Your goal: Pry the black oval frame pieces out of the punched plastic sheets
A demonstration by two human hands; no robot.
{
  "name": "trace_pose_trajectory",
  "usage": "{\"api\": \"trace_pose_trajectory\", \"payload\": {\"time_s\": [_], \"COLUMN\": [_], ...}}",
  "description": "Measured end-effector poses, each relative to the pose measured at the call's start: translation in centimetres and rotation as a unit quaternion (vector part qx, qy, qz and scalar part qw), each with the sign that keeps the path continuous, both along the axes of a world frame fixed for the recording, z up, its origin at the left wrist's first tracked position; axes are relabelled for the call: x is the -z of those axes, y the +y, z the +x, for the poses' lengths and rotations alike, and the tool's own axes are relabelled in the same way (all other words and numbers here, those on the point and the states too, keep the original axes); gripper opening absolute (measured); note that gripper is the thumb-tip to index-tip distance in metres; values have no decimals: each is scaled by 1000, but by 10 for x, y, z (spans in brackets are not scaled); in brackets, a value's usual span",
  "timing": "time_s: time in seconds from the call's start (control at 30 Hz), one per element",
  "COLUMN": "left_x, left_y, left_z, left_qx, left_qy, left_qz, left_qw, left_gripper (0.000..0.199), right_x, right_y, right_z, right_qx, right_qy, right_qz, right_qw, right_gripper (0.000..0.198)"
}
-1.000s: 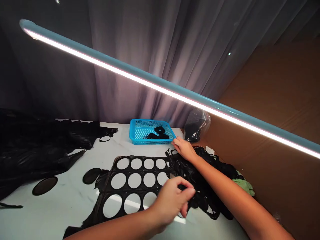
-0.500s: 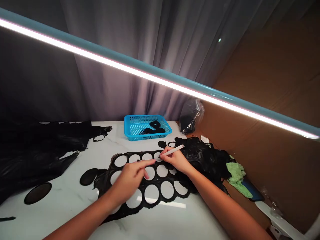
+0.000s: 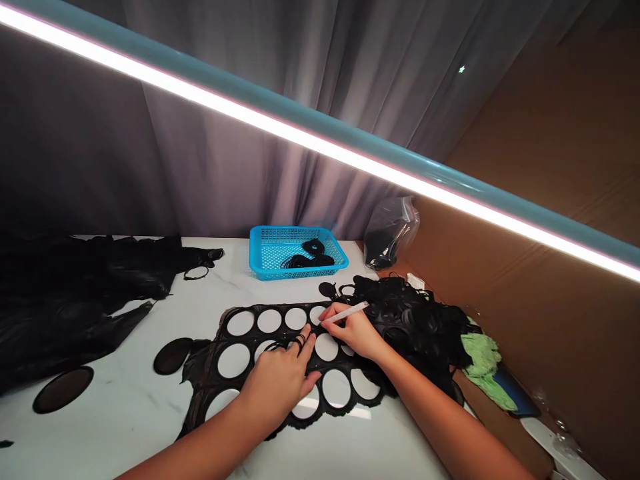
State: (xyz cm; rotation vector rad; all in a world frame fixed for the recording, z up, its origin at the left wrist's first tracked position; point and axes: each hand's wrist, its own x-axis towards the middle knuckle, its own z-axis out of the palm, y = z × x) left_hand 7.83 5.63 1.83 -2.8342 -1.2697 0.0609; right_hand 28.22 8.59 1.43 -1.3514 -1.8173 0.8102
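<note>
White pen (image 3: 345, 312) sat pinched in the right hand (image 3: 356, 332), tip at a hole's rim in the black punched sheet (image 3: 260, 357) — the left hand (image 3: 280, 380) pressed flat on it, fingers spread, gripping nothing. At three o'clock a black scrap heap (image 3: 415, 320) crowded the sheet; at twelve stood the blue basket (image 3: 295, 252), at nine two loose black discs (image 3: 173, 355).

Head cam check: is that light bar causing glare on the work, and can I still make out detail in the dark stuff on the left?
Head view: the long tube lamp blows out; its streak reflects on the white marble-look table; the crumpled black fabric pile lacks detail; the black sheet with round cut-outs is sharp.
</note>
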Motion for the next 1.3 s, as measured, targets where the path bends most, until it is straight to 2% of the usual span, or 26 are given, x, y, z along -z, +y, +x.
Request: {"api": "trace_pose_trajectory", "payload": {"time_s": [0.07,0.17,0.2,0.27,0.37,0.43,0.5,0.53,0.63,0.73,0.87,1.3], "left_x": [0,1,1,2,1,-2,-6,-9,-14,-14,-11,-10], "left_y": [1,2,2,1,0,-2,-3,-4,-7,-12,-16,-18], "left_z": [0,-1,-1,-2,-3,-5,-9,-12,-24,-36,-41,-40], "left_qx": [4,7,7,9,12,15,19,13,-31,-59,-75,-89], "left_qy": [0,-3,-3,-7,-19,-28,-33,-31,-2,19,17,-4], "left_qz": [-2,-8,-8,-7,-4,-3,0,3,15,15,4,-14], "left_qw": [1000,1000,1000,1000,1000,999,999,999,999,998,997,996], "left_gripper": [58,58,58,59,58,57,57,58,59,55,53,55], "right_x": [2,2,-1,-9,-28,-37,-40,-38,-24,-11,-3,-2], "right_y": [-4,-4,0,15,43,53,53,49,29,11,3,1], "right_z": [-4,-6,-3,10,38,48,41,32,-6,-35,-46,-48], "right_qx": [-14,-40,-20,67,199,224,205,174,39,-46,-60,-71], "right_qy": [-43,-190,-241,-304,-302,-284,-267,-245,-126,-30,-6,-60], "right_qz": [31,98,111,119,123,128,126,117,56,-2,-18,41], "right_qw": [998,976,964,943,924,923,933,947,990,998,998,995], "right_gripper": [14,10,9,10,14,15,14,15,16,12,11,12]}}
